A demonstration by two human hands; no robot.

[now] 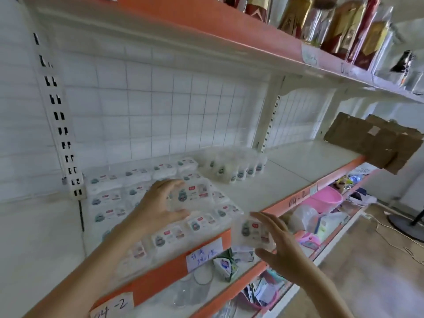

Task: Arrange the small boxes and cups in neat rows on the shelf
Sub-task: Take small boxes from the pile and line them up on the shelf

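Note:
Several small clear boxes with colourful labels (110, 211) lie in rows on the left part of the white shelf (282, 180). My left hand (158, 208) holds one clear box (190, 195) just above these rows, fingers curled round its edges. My right hand (278, 244) grips another clear box (252, 231) in front of the shelf's orange edge, off to the right of the rows. A cluster of small white cups (238, 168) stands behind the boxes, toward the shelf's middle.
A brown cardboard box (371, 143) sits at the shelf's right end. Bottles in clear wrapping (339, 26) fill the upper shelf. The lower shelves hold a pink basin (323, 200), cartons and loose items. Paper tags (204, 254) are stuck on the orange edge.

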